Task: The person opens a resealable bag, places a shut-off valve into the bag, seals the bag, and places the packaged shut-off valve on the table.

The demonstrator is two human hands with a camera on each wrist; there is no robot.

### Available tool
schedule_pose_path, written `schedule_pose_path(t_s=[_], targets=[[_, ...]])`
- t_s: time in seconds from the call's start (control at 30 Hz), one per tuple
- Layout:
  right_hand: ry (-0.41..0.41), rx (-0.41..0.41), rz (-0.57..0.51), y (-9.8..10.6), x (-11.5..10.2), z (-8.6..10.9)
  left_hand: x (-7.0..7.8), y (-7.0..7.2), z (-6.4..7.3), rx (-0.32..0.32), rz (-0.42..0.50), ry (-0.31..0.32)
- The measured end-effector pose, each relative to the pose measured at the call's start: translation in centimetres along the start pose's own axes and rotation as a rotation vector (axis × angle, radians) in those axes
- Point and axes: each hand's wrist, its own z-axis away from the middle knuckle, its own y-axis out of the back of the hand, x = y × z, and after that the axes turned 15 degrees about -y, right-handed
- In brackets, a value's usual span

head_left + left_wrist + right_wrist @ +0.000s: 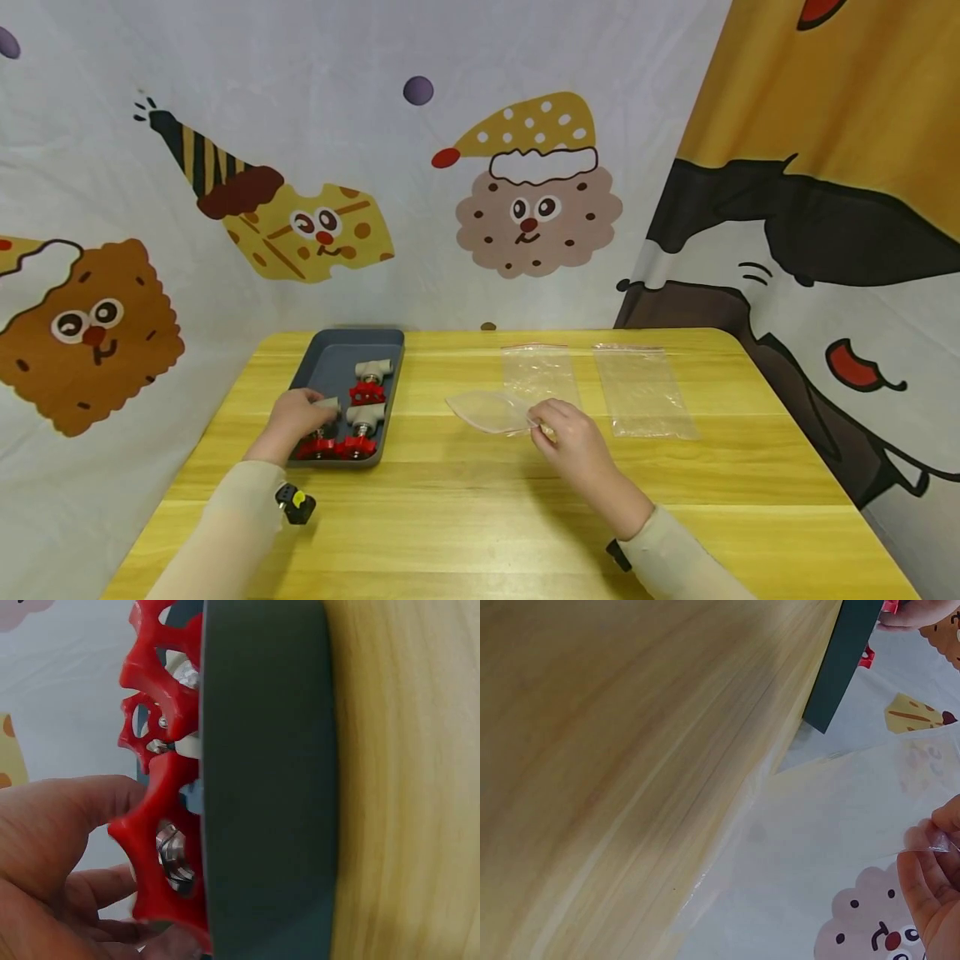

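Note:
My left hand (291,417) reaches into the left part of a dark grey tray (335,354) and grips the grey body of a valve (328,403) with a red handwheel. From the left wrist, that valve's red handwheel (156,825) shows beside the tray wall, with thumb and fingers behind it. More valves of the same kind, such as one grey-bodied valve (367,414), lie along the tray's right side. My right hand (573,442) pinches the edge of a clear plastic bag (483,412), whose mouth gapes toward the tray. The bag (832,806) stretches out from the fingertips in the right wrist view.
Two flat clear zip bags lie farther back on the wooden table (450,517): one bag (536,367) partly behind the held one, another bag (645,392) to its right. A printed cloth (420,250) hangs behind the table's back edge.

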Motion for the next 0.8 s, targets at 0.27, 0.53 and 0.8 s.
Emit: schedule_pose_path(t_s=[0.27, 0.53, 0.8], targets=[[-0.014, -0.002, 0.001, 0.1, 0.1, 0.0, 1.0, 0.9, 0.6, 0.040, -0.063, -0.050], [-0.021, -0.015, -0.004, 0.1, 0.0, 0.1, 1.8, 1.5, 1.2, 0.060, -0.138, -0.079], [-0.021, -0.012, -0.004, 0.1, 0.0, 0.1, 2.4, 2.7, 1.9, 0.055, -0.158, -0.084]])
